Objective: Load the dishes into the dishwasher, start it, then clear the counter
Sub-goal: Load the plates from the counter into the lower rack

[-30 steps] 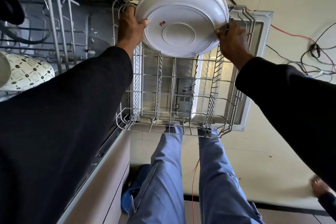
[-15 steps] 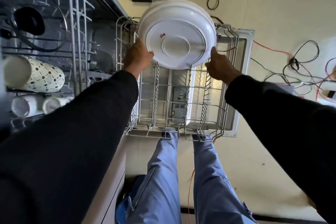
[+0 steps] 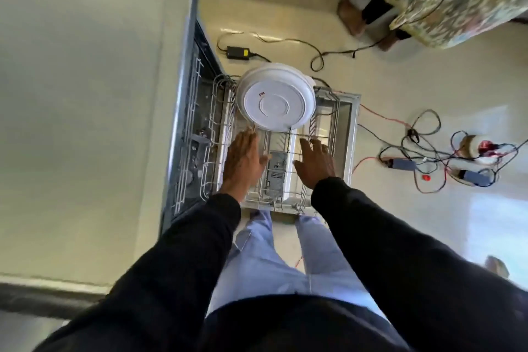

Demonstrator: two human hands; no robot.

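Holds nothing in left hand (image 3: 243,160) or right hand (image 3: 315,164), both spread open over the rack (image 3: 333,120), apart from the plate (image 3: 275,103). Has plate standing on edge at rack's far end, perhaps seated between tines. Risks a topple from a loose seat or a jolt to rack
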